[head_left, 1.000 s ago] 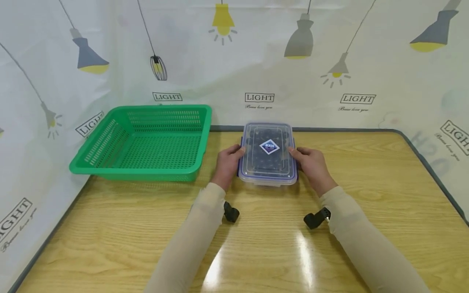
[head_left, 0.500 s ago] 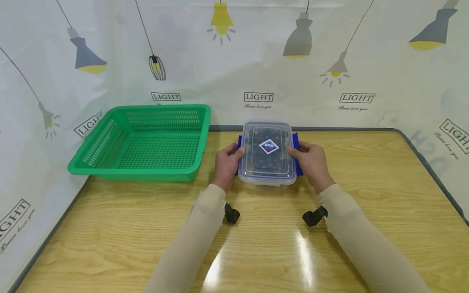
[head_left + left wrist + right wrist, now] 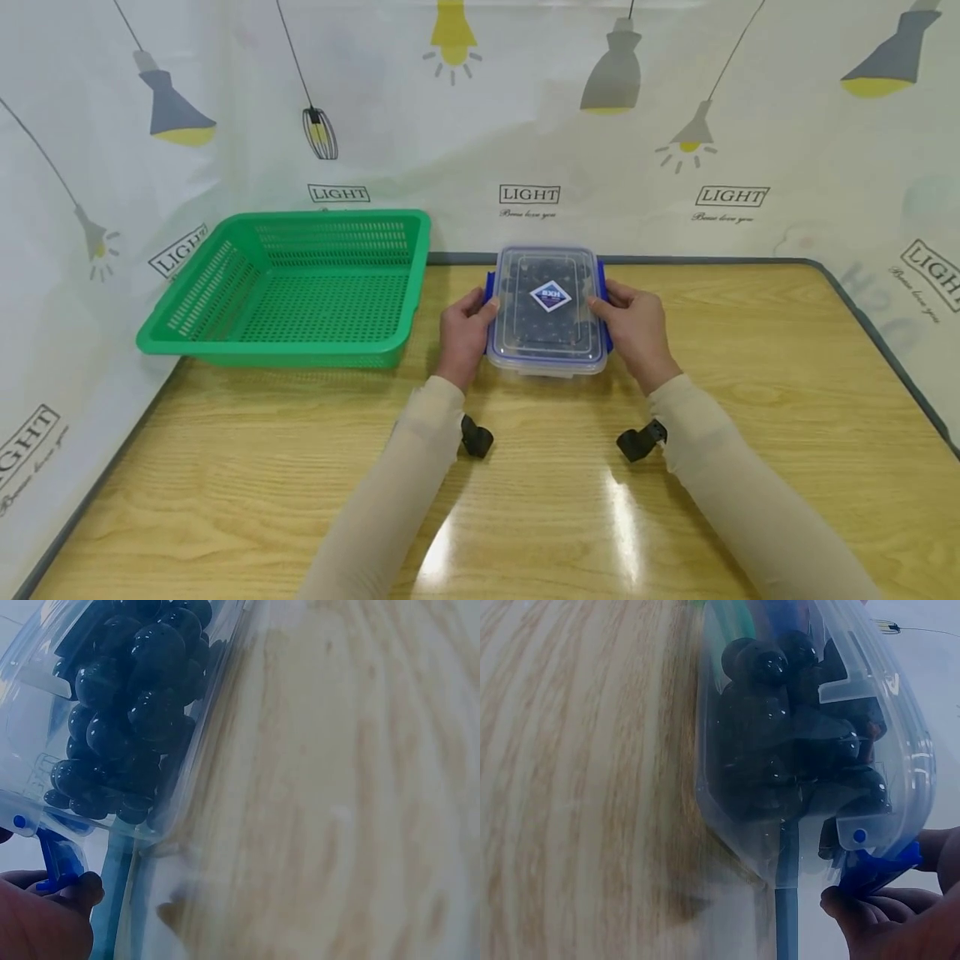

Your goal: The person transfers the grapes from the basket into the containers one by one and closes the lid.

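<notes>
In the head view a clear plastic food container (image 3: 525,329) with a blue-edged lid rests on the table. Dark glossy balls (image 3: 154,712), possibly grapes, show through its wall in the left wrist view. My left hand (image 3: 461,340) grips its left side, thumb on the lid's edge and fingers at a blue latch (image 3: 60,859) that sticks out from the rim. My right hand (image 3: 639,333) grips the opposite side the same way, with its fingers on the other blue latch (image 3: 877,874), also swung outward. Part of each latch is hidden behind the hand in the head view.
A green slotted plastic basket (image 3: 330,350) stands left of the container with nothing visible inside. Behind the wooden table (image 3: 547,517) hangs a white backdrop (image 3: 525,125) printed with lamps.
Both blue latches have swung outward from the container's sides since a second ago. Over the last half second the right one has tilted partly back. The container and hands have barely moved.
</notes>
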The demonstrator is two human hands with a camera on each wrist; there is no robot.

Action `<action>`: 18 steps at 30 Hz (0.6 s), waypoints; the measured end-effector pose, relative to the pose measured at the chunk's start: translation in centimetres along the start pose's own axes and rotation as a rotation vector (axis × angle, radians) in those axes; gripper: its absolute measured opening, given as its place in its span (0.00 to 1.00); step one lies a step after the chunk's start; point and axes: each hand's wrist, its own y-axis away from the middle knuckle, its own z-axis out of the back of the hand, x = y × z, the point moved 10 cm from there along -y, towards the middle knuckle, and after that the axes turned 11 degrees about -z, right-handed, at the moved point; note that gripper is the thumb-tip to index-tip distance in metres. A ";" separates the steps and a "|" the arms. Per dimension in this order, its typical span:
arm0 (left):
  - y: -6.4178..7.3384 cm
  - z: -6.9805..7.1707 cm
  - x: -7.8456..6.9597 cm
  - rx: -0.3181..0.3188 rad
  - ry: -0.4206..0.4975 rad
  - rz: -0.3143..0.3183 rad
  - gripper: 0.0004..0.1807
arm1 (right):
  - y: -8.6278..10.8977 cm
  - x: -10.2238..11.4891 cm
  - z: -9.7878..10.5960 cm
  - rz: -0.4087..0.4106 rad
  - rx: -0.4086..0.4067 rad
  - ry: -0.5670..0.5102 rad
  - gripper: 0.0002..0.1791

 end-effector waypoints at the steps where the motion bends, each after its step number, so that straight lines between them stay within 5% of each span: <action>1: 0.0 0.0 -0.1 0.000 -0.001 -0.004 0.28 | 0.0 0.0 0.0 -0.001 0.001 0.000 0.31; 18: -0.3 0.0 0.2 -0.014 0.009 0.002 0.28 | 0.1 0.6 0.0 -0.012 -0.057 0.082 0.29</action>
